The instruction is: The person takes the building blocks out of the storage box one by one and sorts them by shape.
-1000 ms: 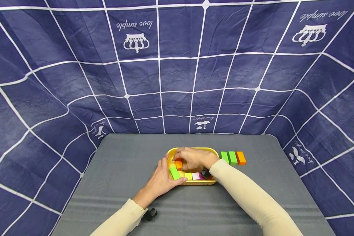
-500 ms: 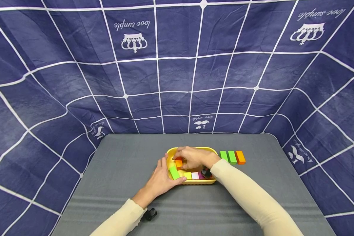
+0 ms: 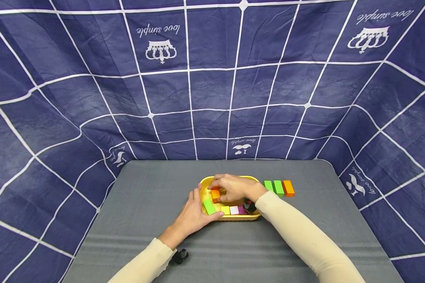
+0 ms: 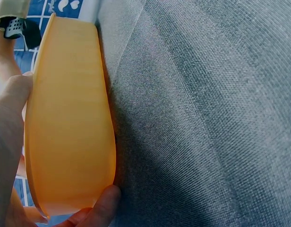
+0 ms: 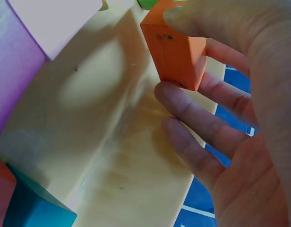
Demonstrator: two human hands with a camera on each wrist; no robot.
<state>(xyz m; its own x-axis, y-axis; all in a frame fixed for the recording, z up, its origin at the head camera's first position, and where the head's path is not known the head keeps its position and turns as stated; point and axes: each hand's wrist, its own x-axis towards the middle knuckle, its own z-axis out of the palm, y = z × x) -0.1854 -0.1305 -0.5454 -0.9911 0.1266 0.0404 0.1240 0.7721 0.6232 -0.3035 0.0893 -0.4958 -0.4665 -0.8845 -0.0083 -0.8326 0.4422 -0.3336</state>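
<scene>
My right hand (image 3: 233, 186) reaches into a yellow plastic tub (image 3: 230, 218) and pinches an orange block (image 5: 176, 52) between thumb and fingers, over the tub floor near its left end. The left hand (image 3: 194, 214) grips the tub's left end, thumb at the front rim and fingers round the outside wall. Inside, a light green block (image 3: 209, 206) lies by the left wall. Along the front wall sit a yellow block (image 3: 225, 210), a pale pink block (image 3: 234, 210) and a purple block (image 3: 242, 210). The right wrist view also shows a teal block (image 5: 39, 203).
Right of the tub, two green blocks (image 3: 278, 188) and another orange block (image 3: 288, 188) stand in a row on the grey cloth-covered table (image 3: 156, 184). A blue curtain (image 3: 212, 90) with white lines hangs behind and at both sides. Black wrist cameras (image 3: 180, 256) sit on both sleeves.
My right hand and the orange block have shifted slightly to the right within the tub. The left hand keeps its hold on the tub's end.
</scene>
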